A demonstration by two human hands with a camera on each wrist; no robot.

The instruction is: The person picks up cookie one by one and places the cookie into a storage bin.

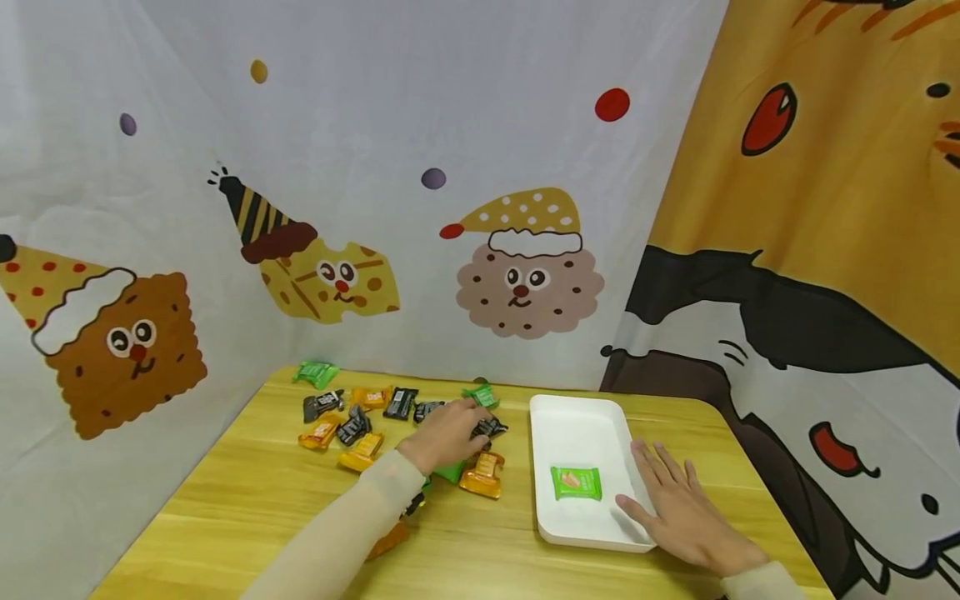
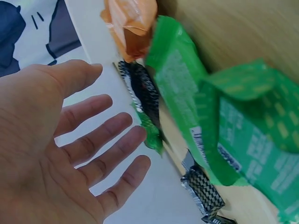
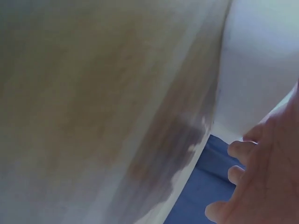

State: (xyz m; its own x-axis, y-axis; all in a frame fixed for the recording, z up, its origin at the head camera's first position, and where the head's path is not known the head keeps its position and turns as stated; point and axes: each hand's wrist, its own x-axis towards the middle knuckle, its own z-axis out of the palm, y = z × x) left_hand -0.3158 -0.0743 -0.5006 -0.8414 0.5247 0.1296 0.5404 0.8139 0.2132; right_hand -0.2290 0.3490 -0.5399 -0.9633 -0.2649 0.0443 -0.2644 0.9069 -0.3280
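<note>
My left hand (image 1: 447, 432) reaches over the loose wrapped snacks, its fingers spread and relaxed with nothing in them in the left wrist view. Close to it lie a black packet (image 1: 491, 427), an orange packet (image 1: 482, 477) and a green packet (image 1: 452, 472), partly covered by the hand. Two green packets (image 2: 180, 79) show large beside the fingers in the left wrist view. My right hand (image 1: 681, 510) rests along the right rim of a white tray (image 1: 581, 417), fingers straight, thumb over the edge. Inside the tray lies one green packet (image 1: 576, 482).
Several orange, black and green packets lie scattered at the left on the wooden table (image 1: 247, 500), among them a black one (image 1: 401, 403). Another green packet (image 1: 315, 374) is at the far left corner. A printed cloth (image 1: 420, 275) hangs behind the table.
</note>
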